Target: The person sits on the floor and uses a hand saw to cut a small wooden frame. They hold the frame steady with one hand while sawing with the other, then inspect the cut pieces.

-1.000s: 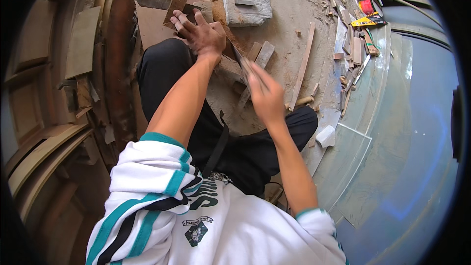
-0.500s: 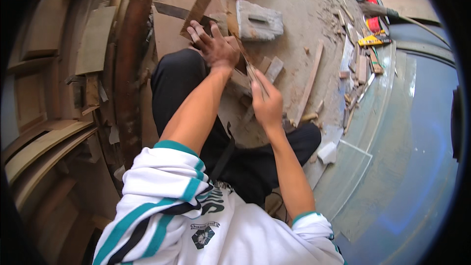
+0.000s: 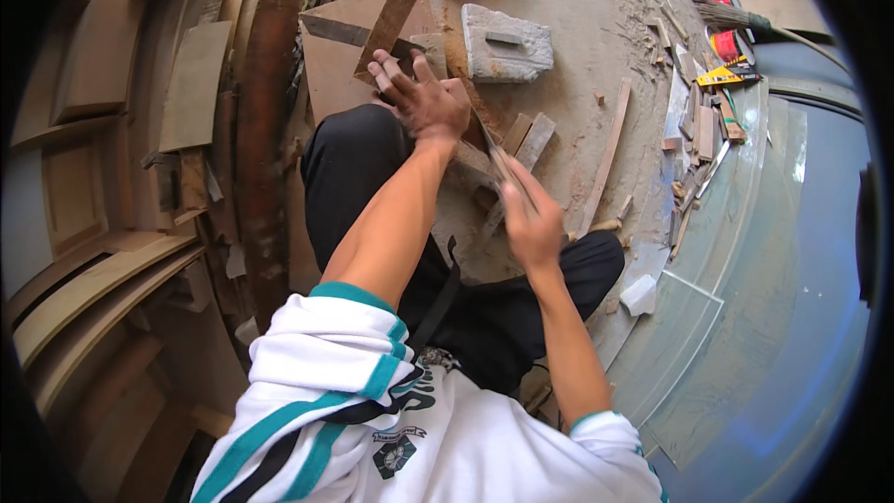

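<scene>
From where I stand, the person sits low with the left knee drawn up in black trousers (image 3: pixel 349 168), left forearm passing over it. The left hand (image 3: pixel 426 107) leans on the work, fingers parted and bent, tips at the lower end of a slanting wooden strip (image 3: pixel 399 9). I cannot tell whether its grip is closed on the wood or only pressing. That strip crosses a darker strip (image 3: pixel 326 30), both over a flat brown board (image 3: pixel 335 79) on the floor (image 3: pixel 582 47).

The right hand (image 3: pixel 534 224), a little blurred, has its grip wrapped firmly round a narrow-bladed hand tool (image 3: pixel 500 160). The blade points up and away, toward the left wrist; I cannot make out whether it touches wood.

Just beyond the hands lies a rough whitish block (image 3: pixel 531 54) with a small grey bar (image 3: pixel 503 38) on top. A long thin batten (image 3: pixel 610 154) lies to the right of the right hand, and farther over there's a heap of wood scraps (image 3: pixel 705 130), with a broom (image 3: pixel 731 14) beyond it. Stacked wooden boards (image 3: pixel 196 84) crowd the left side.
</scene>
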Tool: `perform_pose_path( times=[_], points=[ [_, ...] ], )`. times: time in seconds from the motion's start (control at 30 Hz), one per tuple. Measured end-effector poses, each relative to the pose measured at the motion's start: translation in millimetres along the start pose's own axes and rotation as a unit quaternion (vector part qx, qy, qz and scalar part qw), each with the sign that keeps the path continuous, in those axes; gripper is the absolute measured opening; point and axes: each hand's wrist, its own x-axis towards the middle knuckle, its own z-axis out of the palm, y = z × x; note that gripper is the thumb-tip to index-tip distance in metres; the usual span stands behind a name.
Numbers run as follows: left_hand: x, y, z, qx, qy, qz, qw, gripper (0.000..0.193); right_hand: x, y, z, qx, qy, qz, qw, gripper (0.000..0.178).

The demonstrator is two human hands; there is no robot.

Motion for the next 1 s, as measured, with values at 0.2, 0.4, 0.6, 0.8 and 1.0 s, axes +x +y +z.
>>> perform_pose_path(
  times=[0.2,0.4,0.6,0.8,1.0],
  points=[
    [9.2,-4.7,-0.2,0.01,-0.008,-0.018,1.0,0.062,-83.5,-9.3,-26.4,-0.056,0.024,-0.039,0.997,0.038],
    [9.7,-0.9,4.2,0.017,-0.012,-0.011,1.0,0.064,-104.4,-13.9,-39.2,-0.026,0.03,-0.07,0.997,0.04],
    [8.8,-5.5,0.4,0.01,-0.001,-0.009,1.0,0.062,-23.0,24.4,13.0,-0.023,0.041,-0.069,0.997,0.039],
    [6.6,-6.0,-0.6,0.019,-0.016,-0.012,1.0,0.063,-140.2,-22.6,-56.7,-0.016,-0.001,-0.013,1.0,0.041],
    [11.5,-1.5,2.9,-0.021,0.0,-0.003,1.0,0.063,24.4,31.1,28.4,-0.014,0.037,-0.024,0.999,0.037]
  ],
)
